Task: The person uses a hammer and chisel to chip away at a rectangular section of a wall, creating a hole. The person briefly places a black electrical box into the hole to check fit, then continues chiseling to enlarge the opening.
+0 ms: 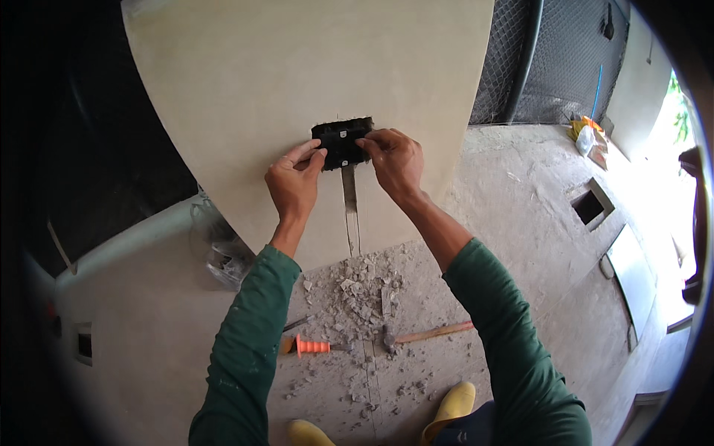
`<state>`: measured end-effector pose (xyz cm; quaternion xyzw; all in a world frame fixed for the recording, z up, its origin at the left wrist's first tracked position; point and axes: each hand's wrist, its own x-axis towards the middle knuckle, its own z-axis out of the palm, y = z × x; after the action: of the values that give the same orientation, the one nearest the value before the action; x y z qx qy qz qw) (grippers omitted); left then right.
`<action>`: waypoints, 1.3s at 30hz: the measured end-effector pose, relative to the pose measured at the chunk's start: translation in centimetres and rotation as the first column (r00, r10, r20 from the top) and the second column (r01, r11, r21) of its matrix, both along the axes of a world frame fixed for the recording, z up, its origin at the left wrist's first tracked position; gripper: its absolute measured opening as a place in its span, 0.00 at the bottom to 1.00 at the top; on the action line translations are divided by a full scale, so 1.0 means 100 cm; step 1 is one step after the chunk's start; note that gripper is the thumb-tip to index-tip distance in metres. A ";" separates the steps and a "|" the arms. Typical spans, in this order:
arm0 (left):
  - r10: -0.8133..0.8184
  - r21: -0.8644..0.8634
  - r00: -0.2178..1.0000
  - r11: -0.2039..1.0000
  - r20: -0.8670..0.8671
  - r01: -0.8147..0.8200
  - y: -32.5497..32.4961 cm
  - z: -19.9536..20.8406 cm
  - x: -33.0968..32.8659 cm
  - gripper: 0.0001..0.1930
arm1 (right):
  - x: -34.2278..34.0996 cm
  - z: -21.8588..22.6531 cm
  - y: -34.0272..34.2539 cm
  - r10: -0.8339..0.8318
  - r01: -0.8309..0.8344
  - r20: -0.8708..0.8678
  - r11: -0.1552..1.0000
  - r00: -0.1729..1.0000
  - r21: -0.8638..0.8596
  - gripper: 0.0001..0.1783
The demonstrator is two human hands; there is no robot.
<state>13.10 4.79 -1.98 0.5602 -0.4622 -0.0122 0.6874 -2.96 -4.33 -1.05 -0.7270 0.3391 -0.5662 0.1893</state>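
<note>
A black electrical back box (343,152) sits in a rectangular cutout in the cream plastered wall (312,59). My left hand (296,182) pinches its left edge between thumb and fingers. At the right edge, my right hand (396,160) grips the box with thumb and forefinger. Two small pale tabs show at the box's top and bottom. Below the box, a narrow chased groove (350,197) runs down the wall to the floor. How deep the box is seated cannot be seen.
Broken plaster rubble (364,290) lies at the wall's foot. On the floor are a hammer (431,334) with a wooden handle and a chisel with an orange grip (312,346). A clear plastic bag (227,264) lies left; a square floor opening (590,207) is at right.
</note>
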 end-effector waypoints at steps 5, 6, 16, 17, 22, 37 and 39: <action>0.009 -0.010 1.000 1.000 -0.010 -0.009 -0.003 -0.001 -0.001 0.11 | 0.000 0.005 -0.002 0.043 -0.045 0.064 0.999 0.997 0.023 0.09; 0.012 -0.017 1.000 1.000 -0.010 -0.012 -0.003 -0.001 -0.001 0.11 | 0.000 0.006 -0.003 0.028 -0.029 0.018 0.999 0.999 0.040 0.09; 0.039 0.007 0.998 0.999 -0.042 -0.039 0.001 0.000 -0.003 0.11 | 0.003 0.004 -0.008 0.078 -0.072 -0.065 0.993 0.995 0.096 0.11; 0.041 -0.008 0.999 0.999 -0.027 -0.041 0.002 0.001 -0.003 0.11 | 0.004 0.003 -0.009 0.088 -0.083 -0.060 0.994 0.994 0.076 0.11; 0.097 0.027 0.993 0.995 0.069 -0.099 0.006 0.005 -0.001 0.10 | 0.005 0.000 -0.010 0.070 -0.067 -0.076 0.997 0.995 0.041 0.10; 0.068 0.053 0.997 0.996 0.039 -0.070 0.006 0.008 0.002 0.11 | 0.005 -0.002 -0.010 0.122 -0.123 0.016 0.991 0.992 0.045 0.08; 0.063 0.073 0.997 0.995 0.036 -0.066 0.005 0.006 0.004 0.11 | 0.005 -0.003 -0.010 0.136 -0.137 0.023 0.989 0.990 0.050 0.08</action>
<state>13.50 5.29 -1.43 0.5999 -0.4545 0.0024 0.6584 -2.48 -5.34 -1.31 -0.7379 0.3011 -0.5502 0.2494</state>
